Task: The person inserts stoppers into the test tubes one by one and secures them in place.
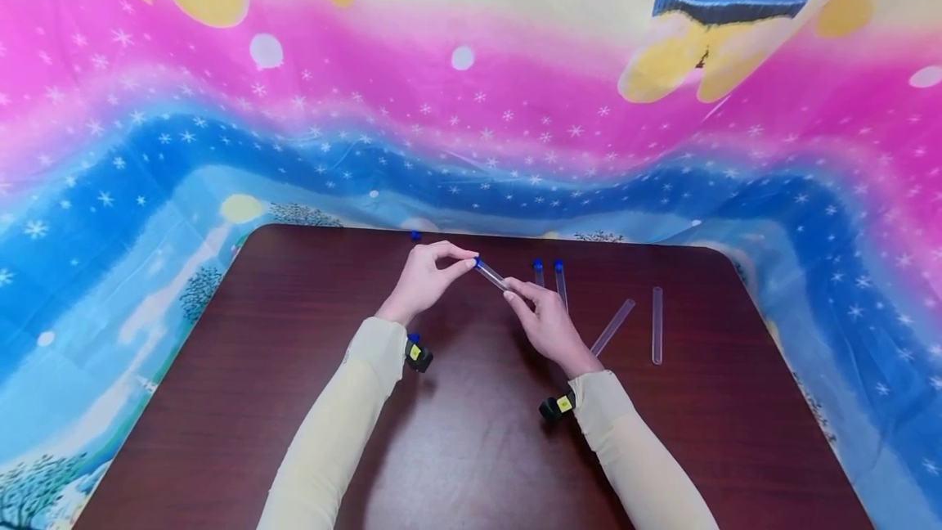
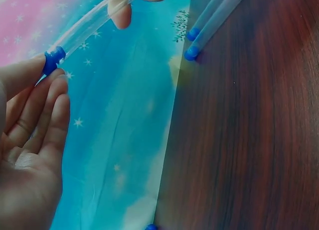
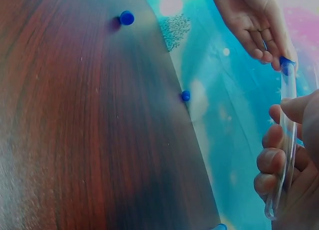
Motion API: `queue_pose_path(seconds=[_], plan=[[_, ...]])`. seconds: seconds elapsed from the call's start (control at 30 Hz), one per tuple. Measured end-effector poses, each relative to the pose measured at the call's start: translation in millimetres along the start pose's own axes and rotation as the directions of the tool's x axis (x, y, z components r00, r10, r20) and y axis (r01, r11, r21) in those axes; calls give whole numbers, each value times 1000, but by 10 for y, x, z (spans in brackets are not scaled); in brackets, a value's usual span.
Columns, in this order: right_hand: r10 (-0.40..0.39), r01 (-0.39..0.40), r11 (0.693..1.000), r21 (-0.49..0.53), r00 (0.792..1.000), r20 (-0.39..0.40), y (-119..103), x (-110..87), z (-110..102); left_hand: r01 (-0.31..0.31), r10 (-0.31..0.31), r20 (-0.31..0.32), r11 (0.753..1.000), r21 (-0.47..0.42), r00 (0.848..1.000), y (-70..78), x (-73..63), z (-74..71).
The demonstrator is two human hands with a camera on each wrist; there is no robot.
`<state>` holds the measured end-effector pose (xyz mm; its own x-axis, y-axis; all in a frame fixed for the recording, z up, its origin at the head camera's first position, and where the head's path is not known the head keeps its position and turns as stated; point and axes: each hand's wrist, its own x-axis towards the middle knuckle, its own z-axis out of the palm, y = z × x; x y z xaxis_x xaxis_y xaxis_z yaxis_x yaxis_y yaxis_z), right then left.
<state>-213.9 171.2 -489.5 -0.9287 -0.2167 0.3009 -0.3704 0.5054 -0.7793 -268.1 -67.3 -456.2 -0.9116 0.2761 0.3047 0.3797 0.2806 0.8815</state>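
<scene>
In the head view both hands meet over the table with a clear test tube [image 1: 493, 275] held aslant between them. My left hand [image 1: 427, 278] pinches the blue stopper [image 2: 54, 59] at the tube's upper end between thumb and fingertips. The stopper sits at the tube's mouth; how deep it goes in, I cannot tell. Around the tube's body curl the fingers and thumb of my right hand [image 1: 548, 321], as the right wrist view shows. The rounded bottom of the tube sticks out below that grip.
Two tubes with blue stoppers [image 1: 538, 265] lie beyond my right hand. Two tubes without stoppers, one slanting [image 1: 616, 321] and one straight [image 1: 657, 325], lie further right. Loose blue stoppers stand at the table's far edge [image 3: 186, 95] and near my left wrist [image 3: 127, 18]. A patterned cloth [image 1: 471, 121] rises behind the table.
</scene>
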Motion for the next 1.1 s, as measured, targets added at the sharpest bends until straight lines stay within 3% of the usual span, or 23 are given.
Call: queue_pose_path(seconds=[0.17,0.3,0.47,0.57,0.7,0.8,0.93,1.1], plan=[[8,-7,1000,-16,1000,27,-12,11,-22,66,-63,43,995,-76,997,7,-2,-22],[11,-10,1000,-21,999,38,-33,20,-30,130,-113,97,972,-196,989,8,6,-44],[12,-11,1000,-25,999,35,-56,27,-29,163,-138,110,953,-257,984,-9,14,-29],[14,-13,1000,-20,1000,28,-62,32,-31,147,-129,89,958,-247,988,3,14,-6],[16,-15,1000,-15,1000,16,-56,28,-37,86,-78,66,989,-117,995,40,16,-19],[13,-13,1000,-13,1000,11,-53,23,-44,50,-48,73,998,-28,996,77,25,-56],[6,-6,1000,-12,1000,13,-54,20,-53,48,-48,70,999,-9,996,105,28,-87],[2,-2,1000,-14,1000,13,-57,5,-68,76,-73,56,996,-45,996,104,27,-91]])
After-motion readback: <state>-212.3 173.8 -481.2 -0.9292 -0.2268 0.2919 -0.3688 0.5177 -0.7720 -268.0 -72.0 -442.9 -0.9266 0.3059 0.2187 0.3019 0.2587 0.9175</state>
